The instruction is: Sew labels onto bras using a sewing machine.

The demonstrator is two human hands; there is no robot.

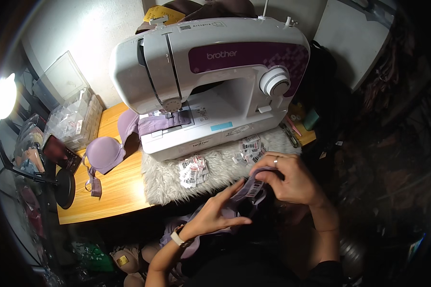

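Note:
My right hand pinches the end of a lilac bra's band between thumb and fingers. A small white printed label lies against that band, just below my right thumb. My left hand is alongside the same bra, with thumb and fingers spread apart; its fingertips are at the band. The cups of this bra hang low, partly hidden behind my left forearm. On the Brother sewing machine, another lilac bra's band lies under the presser foot area, and its cup rests on the table to the left.
Two piles of printed labels, a left one and a right one, lie on a white fur mat. A phone, a clear plastic box and a lit lamp stand left. Thread snips lie right. Beige bras are below the table.

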